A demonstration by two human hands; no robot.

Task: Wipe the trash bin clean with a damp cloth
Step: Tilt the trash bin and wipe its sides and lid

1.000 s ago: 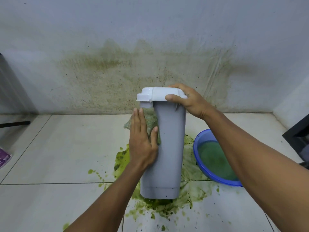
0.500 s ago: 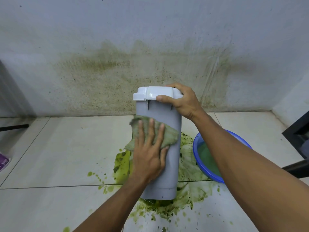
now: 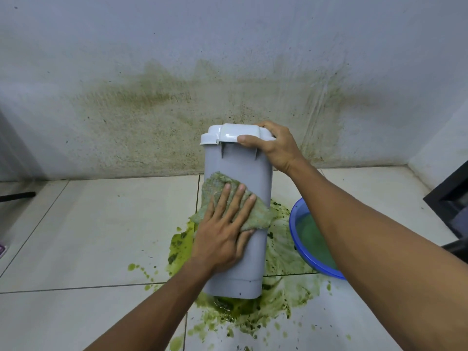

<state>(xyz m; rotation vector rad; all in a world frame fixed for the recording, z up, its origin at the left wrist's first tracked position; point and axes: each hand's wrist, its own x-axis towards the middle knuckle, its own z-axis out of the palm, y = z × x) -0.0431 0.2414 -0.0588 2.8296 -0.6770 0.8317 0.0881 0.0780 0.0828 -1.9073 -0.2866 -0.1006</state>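
A tall grey trash bin (image 3: 249, 171) with a white lid (image 3: 228, 134) stands upright on the tiled floor, in a green puddle. My left hand (image 3: 222, 234) lies flat on the bin's front face, fingers spread, pressing a green-stained damp cloth (image 3: 258, 214) against it at mid height. The cloth sticks out beyond the fingers on both sides. My right hand (image 3: 274, 145) grips the right end of the lid from above, thumb on the lid's front edge.
Green slime (image 3: 281, 254) is spread on the tiles around the bin's base. A blue basin (image 3: 295, 219) of greenish water sits just right of the bin, partly behind my right forearm. The stained wall (image 3: 177, 110) is close behind. A dark object (image 3: 450, 196) stands at the right edge.
My left hand has slid the cloth from the bin's upper left side round onto the front face and slightly lower. The right hand has kept its hold on the lid.
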